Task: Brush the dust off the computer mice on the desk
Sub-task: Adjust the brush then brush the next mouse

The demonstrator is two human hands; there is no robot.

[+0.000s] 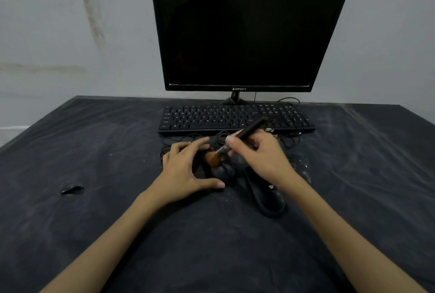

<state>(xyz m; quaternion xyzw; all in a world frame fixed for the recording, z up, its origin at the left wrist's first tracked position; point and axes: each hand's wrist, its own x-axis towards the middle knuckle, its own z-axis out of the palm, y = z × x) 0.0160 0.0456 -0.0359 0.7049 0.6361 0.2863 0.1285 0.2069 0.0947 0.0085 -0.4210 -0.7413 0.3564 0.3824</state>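
Note:
A black computer mouse lies on the dark desk cover in front of the keyboard, and my left hand curls around its left side, thumb and fingers touching it. My right hand grips a brush with a black handle and a silver ferrule. Its orange bristles rest on the top of that mouse. A second black mouse lies just to the right, partly under my right wrist. More dark mice behind my hands are mostly hidden.
A black keyboard sits just behind the mice, with a dark monitor beyond it. Tangled black cables lie between keyboard and mice. The dusty black cover has a small tear at the left.

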